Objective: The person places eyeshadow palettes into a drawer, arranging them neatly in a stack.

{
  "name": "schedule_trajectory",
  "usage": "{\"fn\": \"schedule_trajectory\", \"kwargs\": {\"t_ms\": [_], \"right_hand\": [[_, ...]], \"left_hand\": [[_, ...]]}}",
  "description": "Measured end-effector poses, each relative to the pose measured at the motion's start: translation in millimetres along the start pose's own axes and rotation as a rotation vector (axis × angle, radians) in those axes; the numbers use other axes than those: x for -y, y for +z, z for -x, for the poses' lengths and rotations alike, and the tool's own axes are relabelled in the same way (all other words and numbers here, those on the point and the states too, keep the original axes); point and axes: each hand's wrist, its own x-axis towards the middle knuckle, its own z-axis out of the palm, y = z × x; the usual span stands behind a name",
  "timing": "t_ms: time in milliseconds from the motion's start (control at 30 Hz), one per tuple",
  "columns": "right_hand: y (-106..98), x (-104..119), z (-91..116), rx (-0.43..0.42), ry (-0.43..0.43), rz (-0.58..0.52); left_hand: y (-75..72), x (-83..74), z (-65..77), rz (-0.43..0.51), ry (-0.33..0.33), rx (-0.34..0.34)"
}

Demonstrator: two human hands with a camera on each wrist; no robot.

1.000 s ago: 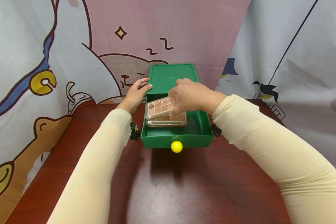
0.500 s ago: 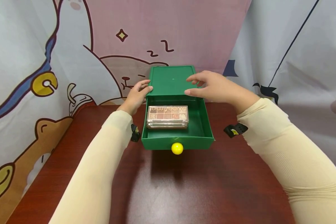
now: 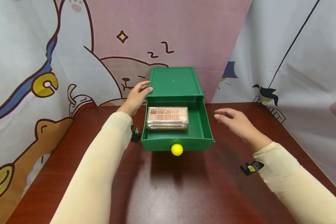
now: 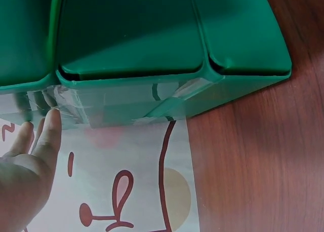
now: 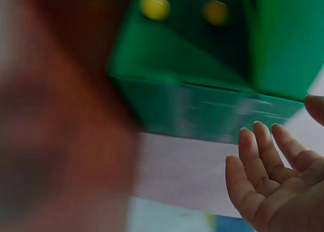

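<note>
A green drawer box stands on the table with its top drawer pulled out. Two clear-lidded eyeshadow palettes lie stacked in the left part of that drawer. My left hand rests against the upper left side of the box; in the left wrist view, the fingertips meet its taped side, the fingers fairly straight. To the right of the drawer, apart from it, my right hand hovers over the table, holding nothing. Its fingers are loosely extended in the right wrist view, near the box's right side.
A yellow round knob sticks out from the drawer front. A second yellow knob shows lower on the box in the right wrist view. Behind the reddish-brown table hangs a cartoon-print curtain.
My right hand has let go of the upper eyeshadow palette, which now lies flat on the other. The hand rose, then moved right and down, out of the drawer. My left hand stays put.
</note>
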Motion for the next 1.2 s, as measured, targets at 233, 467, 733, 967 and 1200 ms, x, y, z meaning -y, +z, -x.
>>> {"fn": "schedule_trajectory", "kwargs": {"t_ms": [233, 467, 733, 967, 1200], "right_hand": [[52, -46, 27, 0.102, 0.018, -0.135], [90, -39, 49, 0.255, -0.023, -0.332], [114, -3, 66, 0.492, -0.173, -0.702], [124, 18, 68, 0.565, -0.213, -0.917], [132, 28, 65, 0.510, -0.102, -1.022]], "left_hand": [[-0.9, 1.4, -0.9, -0.001, 0.011, 0.005], [-0.4, 1.4, -1.2, -0.012, 0.004, 0.008], [-1.0, 1.7, -1.6, -0.008, 0.009, 0.005], [-0.7, 0.6, -0.6, 0.005, 0.009, 0.005], [0.0, -0.2, 0.4, 0.010, 0.003, 0.003]]}}
